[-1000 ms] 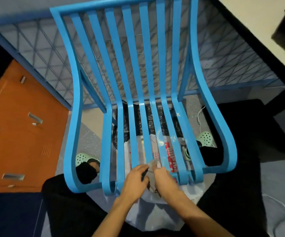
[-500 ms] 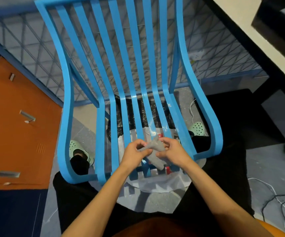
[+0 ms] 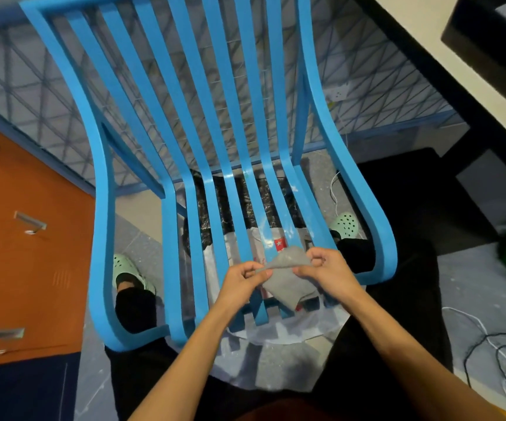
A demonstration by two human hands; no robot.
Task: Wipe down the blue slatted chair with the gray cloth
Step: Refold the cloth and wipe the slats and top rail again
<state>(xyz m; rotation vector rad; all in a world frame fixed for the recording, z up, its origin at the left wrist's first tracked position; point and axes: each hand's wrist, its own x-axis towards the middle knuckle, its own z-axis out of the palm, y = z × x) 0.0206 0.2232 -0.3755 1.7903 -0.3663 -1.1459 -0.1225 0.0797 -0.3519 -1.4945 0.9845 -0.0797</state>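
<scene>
Head view: left hand [image 3: 242, 279] and right hand [image 3: 326, 273] pinch the gray cloth [image 3: 288, 281] stretched between them.

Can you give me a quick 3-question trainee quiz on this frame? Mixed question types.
1. True or false: the gray cloth lies flat on the seat, untouched.
2. Which hand pinches the cloth? A) only the left hand B) only the right hand C) both
3. Fill in: the floor-level cabinet left of the blue slatted chair is colored ____.

Key: 1 false, the cloth is held above the front seat slats; 2 C; 3 orange.
</scene>
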